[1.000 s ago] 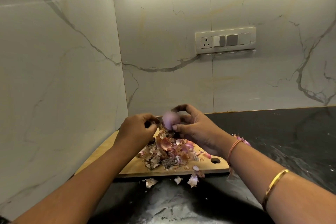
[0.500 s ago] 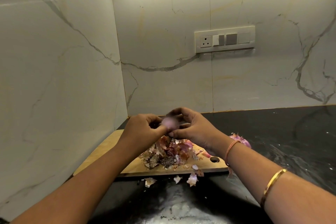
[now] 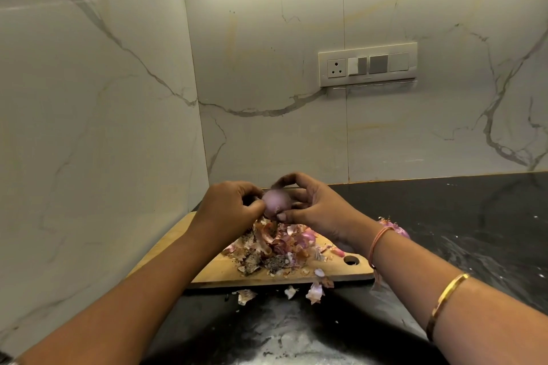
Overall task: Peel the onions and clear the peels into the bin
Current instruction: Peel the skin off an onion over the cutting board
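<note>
A pale purple onion [image 3: 276,201] is held in the air above the wooden cutting board [image 3: 207,274]. My right hand [image 3: 314,206] grips it from the right, fingers over its top and thumb at its lower edge. My left hand [image 3: 229,207] holds its left side with curled fingers. Under the hands a heap of onion peels [image 3: 278,249] lies on the board. Another onion [image 3: 397,230] shows partly behind my right wrist. No bin is in view.
A few loose peels [image 3: 314,290] lie on the black counter [image 3: 459,216] in front of the board. Marble walls close the left and back sides. A switch panel [image 3: 367,64] sits on the back wall.
The onion has been turned between my hands, and both hands stay close together above the peel heap. The board and peels lie as before.
</note>
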Action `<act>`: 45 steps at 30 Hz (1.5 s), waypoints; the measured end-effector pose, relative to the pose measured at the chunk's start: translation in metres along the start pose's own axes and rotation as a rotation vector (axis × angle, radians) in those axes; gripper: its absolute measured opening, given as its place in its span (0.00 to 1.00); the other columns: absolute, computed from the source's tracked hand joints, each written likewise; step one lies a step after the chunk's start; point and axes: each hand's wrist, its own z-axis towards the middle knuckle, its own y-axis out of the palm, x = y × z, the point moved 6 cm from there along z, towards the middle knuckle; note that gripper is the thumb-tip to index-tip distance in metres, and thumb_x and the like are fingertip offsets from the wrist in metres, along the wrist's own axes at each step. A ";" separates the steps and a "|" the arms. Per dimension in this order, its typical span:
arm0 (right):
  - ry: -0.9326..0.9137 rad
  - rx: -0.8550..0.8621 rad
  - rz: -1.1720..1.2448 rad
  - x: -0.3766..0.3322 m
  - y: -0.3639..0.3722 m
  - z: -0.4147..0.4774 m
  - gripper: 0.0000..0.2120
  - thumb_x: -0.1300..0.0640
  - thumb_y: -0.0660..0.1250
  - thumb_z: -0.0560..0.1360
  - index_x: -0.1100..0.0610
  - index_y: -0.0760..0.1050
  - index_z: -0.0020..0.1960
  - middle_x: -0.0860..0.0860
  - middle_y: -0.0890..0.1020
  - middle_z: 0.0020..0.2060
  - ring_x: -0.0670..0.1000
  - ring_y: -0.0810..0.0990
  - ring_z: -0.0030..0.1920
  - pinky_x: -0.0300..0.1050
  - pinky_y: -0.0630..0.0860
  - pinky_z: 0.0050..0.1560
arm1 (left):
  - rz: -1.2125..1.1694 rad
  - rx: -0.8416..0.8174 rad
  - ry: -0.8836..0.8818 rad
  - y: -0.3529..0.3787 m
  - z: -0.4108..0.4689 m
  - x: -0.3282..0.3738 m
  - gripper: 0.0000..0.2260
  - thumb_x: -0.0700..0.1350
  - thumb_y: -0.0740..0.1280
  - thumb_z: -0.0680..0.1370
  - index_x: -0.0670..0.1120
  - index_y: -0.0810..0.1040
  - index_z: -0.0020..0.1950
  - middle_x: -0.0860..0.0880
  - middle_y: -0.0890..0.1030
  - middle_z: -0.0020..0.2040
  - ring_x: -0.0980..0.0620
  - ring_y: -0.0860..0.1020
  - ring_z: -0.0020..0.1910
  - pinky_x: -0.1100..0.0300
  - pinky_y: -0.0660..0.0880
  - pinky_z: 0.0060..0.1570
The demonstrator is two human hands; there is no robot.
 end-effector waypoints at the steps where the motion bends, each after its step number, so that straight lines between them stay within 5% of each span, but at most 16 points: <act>1: 0.006 -0.005 0.028 0.000 -0.001 0.000 0.19 0.74 0.66 0.71 0.52 0.73 0.53 0.54 0.82 0.52 0.53 0.80 0.54 0.45 0.79 0.54 | -0.015 0.003 -0.007 0.000 0.000 -0.001 0.08 0.40 0.67 0.72 0.45 0.83 0.49 0.51 0.81 0.35 0.56 0.79 0.35 0.61 0.77 0.38; 12: 0.018 -0.013 0.257 0.000 -0.005 -0.001 0.17 0.72 0.64 0.74 0.56 0.71 0.57 0.54 0.81 0.46 0.51 0.79 0.45 0.45 0.76 0.42 | 0.029 0.003 -0.174 0.005 0.000 -0.023 0.08 0.41 0.63 0.75 0.48 0.82 0.46 0.50 0.81 0.41 0.55 0.77 0.37 0.62 0.74 0.37; 18: 0.031 0.026 0.161 0.006 -0.005 0.001 0.19 0.72 0.63 0.74 0.51 0.75 0.57 0.57 0.80 0.53 0.52 0.79 0.50 0.42 0.78 0.45 | -0.227 -0.031 -0.137 0.010 -0.004 -0.009 0.07 0.44 0.64 0.75 0.50 0.82 0.45 0.52 0.82 0.37 0.50 0.81 0.39 0.49 0.80 0.43; 29: -0.071 0.054 -0.156 -0.002 -0.003 0.000 0.19 0.71 0.69 0.71 0.53 0.74 0.56 0.51 0.80 0.52 0.52 0.81 0.51 0.44 0.79 0.53 | -0.175 -0.028 -0.081 0.008 -0.005 -0.004 0.07 0.50 0.68 0.72 0.48 0.83 0.43 0.59 0.79 0.32 0.65 0.78 0.33 0.74 0.72 0.32; 39: -0.050 0.033 -0.170 -0.002 -0.002 0.001 0.19 0.71 0.69 0.70 0.51 0.73 0.53 0.49 0.80 0.53 0.53 0.80 0.55 0.47 0.78 0.56 | 0.053 -0.015 0.046 0.006 -0.004 0.002 0.09 0.50 0.68 0.72 0.46 0.84 0.45 0.54 0.79 0.30 0.59 0.73 0.27 0.70 0.64 0.27; 45: -0.043 0.013 -0.123 -0.001 0.000 0.001 0.20 0.73 0.69 0.70 0.50 0.73 0.51 0.52 0.79 0.56 0.51 0.79 0.56 0.44 0.79 0.54 | 0.059 0.014 0.048 0.003 -0.002 0.002 0.07 0.43 0.67 0.73 0.44 0.84 0.46 0.51 0.79 0.31 0.58 0.73 0.29 0.64 0.68 0.30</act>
